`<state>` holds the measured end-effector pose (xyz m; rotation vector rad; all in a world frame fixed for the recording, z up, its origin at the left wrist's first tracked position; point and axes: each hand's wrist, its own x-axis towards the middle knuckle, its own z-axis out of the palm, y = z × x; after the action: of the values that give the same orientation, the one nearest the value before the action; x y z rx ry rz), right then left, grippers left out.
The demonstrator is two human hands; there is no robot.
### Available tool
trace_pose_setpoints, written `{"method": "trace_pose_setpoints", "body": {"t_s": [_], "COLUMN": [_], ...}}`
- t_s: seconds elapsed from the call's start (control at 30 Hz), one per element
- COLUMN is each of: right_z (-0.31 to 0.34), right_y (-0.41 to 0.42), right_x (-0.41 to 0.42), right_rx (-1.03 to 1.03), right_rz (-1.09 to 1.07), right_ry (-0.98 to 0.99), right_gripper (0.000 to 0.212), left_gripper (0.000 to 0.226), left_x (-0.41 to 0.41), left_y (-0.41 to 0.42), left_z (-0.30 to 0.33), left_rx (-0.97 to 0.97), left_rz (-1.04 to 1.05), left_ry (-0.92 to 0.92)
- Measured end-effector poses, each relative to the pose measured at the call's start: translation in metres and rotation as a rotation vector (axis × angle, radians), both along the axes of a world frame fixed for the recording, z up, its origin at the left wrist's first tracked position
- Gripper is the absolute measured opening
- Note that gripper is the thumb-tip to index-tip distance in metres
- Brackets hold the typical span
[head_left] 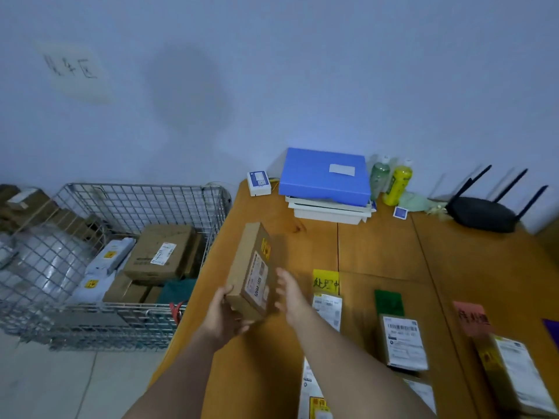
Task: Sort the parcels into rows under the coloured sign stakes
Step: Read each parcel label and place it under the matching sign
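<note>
Fingers of my left hand grasp the cardboard parcel's near corner above the worktop; right hand spread open alongside. Seems light, stiff; best held by opposite edges.

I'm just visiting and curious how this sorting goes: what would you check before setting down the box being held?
1. Box gripped: the left hand holds the cardboard parcel at its near corner. Ok.
2. Second hand helping: the right hand is open beside the parcel; contact cannot tell.
3. Label readable: faces up, but blurred. Cannot tell.
4. Signs visible: yellow sign, green sign and pink sign all stand. Ok.
5. Landing space: bare wooden table beyond the yellow sign. Ok.
</note>
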<state>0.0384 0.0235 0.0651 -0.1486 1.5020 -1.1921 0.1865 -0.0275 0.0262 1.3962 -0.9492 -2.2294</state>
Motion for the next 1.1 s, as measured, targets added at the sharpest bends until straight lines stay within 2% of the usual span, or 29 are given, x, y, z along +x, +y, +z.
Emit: {"method": "trace_pose_setpoints", "body": {"t_s": [0.07, 0.17, 0.33, 0.47, 0.6, 0.73, 0.77, 0.83, 0.93, 1.03, 1.1], "right_z": [0.012, 0.03, 0.077, 0.109, 0.134, 0.146, 0.146, 0.148, 0.155, 0.16, 0.169], "right_y": [0.017, 0.048, 0.127, 0.208, 0.289, 0.348, 0.358, 0.376, 0.399, 0.425, 0.444], "right_x": [-0.029, -0.076, -0.164, -0.225, -0.273, -0.3, -0.304, -0.309, -0.305, -0.29, -0.278], "right_rx": [-0.058, -0.165, -0.338, -0.409, -0.429, -0.443, -0.473, -0.567, -0.705, -0.814, -0.892], "right_rz": [-0.053, -0.079, -0.191, -0.237, -0.236, -0.297, -0.347, -0.498, -0.621, -0.572, -0.526], "right_ry": [0.011, -0.029, -0.007, 0.1, 0.222, 0.255, 0.239, 0.146, -0.053, -0.145, -0.148], "right_gripper": [0.046, 0.052, 0.041, 0.036, 0.025, 0.035, 0.038, 0.029, 0.019, 0.019, 0.023], "left_gripper": [0.077, 0.086, 0.088, 0.084, 0.07, 0.053, 0.056, 0.072, 0.083, 0.06, 0.041], "left_x": [-0.018, -0.06, -0.138, -0.201, -0.256, -0.302, -0.31, -0.323, -0.337, -0.342, -0.339], "left_y": [0.008, 0.034, 0.103, 0.171, 0.226, 0.265, 0.271, 0.279, 0.285, 0.291, 0.295], "left_z": [0.015, 0.039, 0.077, 0.104, 0.125, 0.154, 0.163, 0.18, 0.21, 0.25, 0.28], "left_rx": [0.043, 0.081, 0.031, -0.026, -0.108, -0.304, -0.341, -0.403, -0.536, -0.711, -0.831], "left_rz": [-0.056, -0.187, -0.363, -0.437, -0.439, -0.522, -0.556, -0.573, -0.499, -0.432, -0.487], "left_ry": [0.157, 0.282, 0.405, 0.488, 0.434, 0.357, 0.358, 0.366, 0.356, 0.314, 0.316]}}
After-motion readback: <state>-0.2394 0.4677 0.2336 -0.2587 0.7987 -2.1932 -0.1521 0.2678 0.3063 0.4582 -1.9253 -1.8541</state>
